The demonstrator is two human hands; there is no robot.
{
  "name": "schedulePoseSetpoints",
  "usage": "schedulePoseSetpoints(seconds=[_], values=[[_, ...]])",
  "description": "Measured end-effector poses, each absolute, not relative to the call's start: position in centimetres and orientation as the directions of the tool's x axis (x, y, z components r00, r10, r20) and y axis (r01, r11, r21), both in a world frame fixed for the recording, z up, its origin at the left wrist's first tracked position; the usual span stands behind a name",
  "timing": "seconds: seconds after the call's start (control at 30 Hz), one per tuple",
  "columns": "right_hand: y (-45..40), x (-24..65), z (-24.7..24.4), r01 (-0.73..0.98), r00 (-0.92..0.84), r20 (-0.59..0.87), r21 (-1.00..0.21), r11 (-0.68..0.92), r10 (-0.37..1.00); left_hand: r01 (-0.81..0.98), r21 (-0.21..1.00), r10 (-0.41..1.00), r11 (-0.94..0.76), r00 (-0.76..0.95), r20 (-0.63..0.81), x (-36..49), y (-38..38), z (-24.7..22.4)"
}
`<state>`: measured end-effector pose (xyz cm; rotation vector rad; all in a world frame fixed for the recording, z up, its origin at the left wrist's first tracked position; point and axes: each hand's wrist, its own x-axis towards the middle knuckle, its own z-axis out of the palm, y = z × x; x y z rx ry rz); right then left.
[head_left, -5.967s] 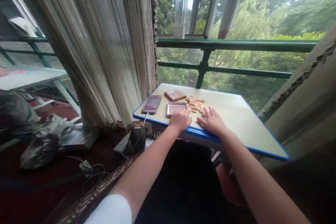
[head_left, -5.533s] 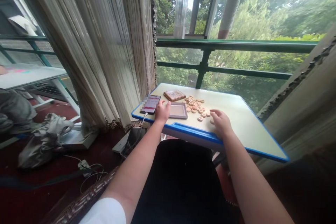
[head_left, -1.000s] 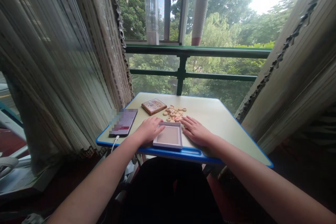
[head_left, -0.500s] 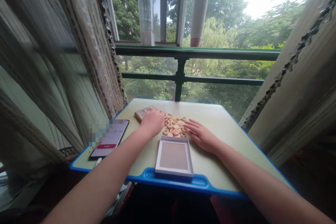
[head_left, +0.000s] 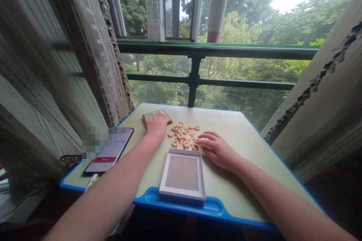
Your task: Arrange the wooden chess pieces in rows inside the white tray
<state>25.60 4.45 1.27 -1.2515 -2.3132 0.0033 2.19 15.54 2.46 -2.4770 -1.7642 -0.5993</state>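
Round wooden pieces point(head_left: 185, 135) with black or red characters lie in a loose pile on the pale table point(head_left: 237, 131). My left hand point(head_left: 157, 126) rests over the near edge of a flat printed box point(head_left: 157, 115), left of the pile; its fingertips are too small to make out. At the right side of the pile is my right hand point(head_left: 215, 148), fingers apart, with the fingertips by the outermost pieces. Nothing shows in its grasp. An open shallow white tray point(head_left: 182, 173) sits just in front of the pile.
A phone point(head_left: 110, 152) with a cable point(head_left: 91, 182) lies at the table's left. The blue table rim point(head_left: 183, 203) has a groove along the near side. Curtains hang on both sides, and a green railing point(head_left: 194, 79) stands behind the table.
My left hand has moved left from the pile's edge onto the flat box. My right hand stays beside the pile, its fingers slightly more bent. The view has shifted a little.
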Motion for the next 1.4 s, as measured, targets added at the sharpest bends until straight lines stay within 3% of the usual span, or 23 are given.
schedulePoseSetpoints(seconds=[0.13, 0.27, 0.37, 0.5, 0.67, 0.83, 1.17, 1.4], values=[[4.1, 26.1, 2.0, 0.836, -0.391, 0.417, -0.213, 0.506, 0.821, 0.825, 0.276, 0.840, -0.492, 0.367, 0.399, 2.5, 15.0, 2.4], [3.5, 26.4, 2.8, 0.799, -0.403, 0.414, -0.275, 0.534, 0.816, 0.601, 0.390, 0.713, -0.698, 0.639, 0.289, 3.1, 14.2, 1.9], [3.3, 26.3, 2.7, 0.757, -0.475, 0.385, -0.280, 0.591, 0.791, 0.536, 0.438, 0.665, -0.721, 0.713, 0.222, 3.3, 14.1, 1.5], [3.8, 26.2, 2.0, 0.750, -0.481, 0.383, -0.286, 0.596, 0.789, 0.530, 0.488, 0.683, -0.694, 0.700, 0.210, 3.6, 14.6, 1.2], [4.0, 26.0, 1.7, 0.754, -0.399, 0.481, -0.312, 0.577, 0.781, 0.515, 0.616, 0.777, -0.596, 0.564, 0.280, 4.3, 15.5, 0.4], [4.2, 25.2, 1.4, 0.754, -0.458, 0.471, -0.243, 0.610, 0.754, 0.534, 0.682, 0.849, -0.500, 0.459, 0.263, 4.5, 16.3, -0.3], [6.1, 21.8, 2.9, 0.745, -0.582, 0.312, -0.165, 0.646, 0.751, 0.573, 0.558, 0.796, -0.600, 0.498, 0.344, 4.3, 16.5, -0.2], [6.4, 23.7, 2.8, 0.839, -0.485, 0.294, -0.109, 0.533, 0.823, 0.637, 0.476, 0.795, -0.606, 0.477, 0.374, 3.6, 16.7, -0.1]])
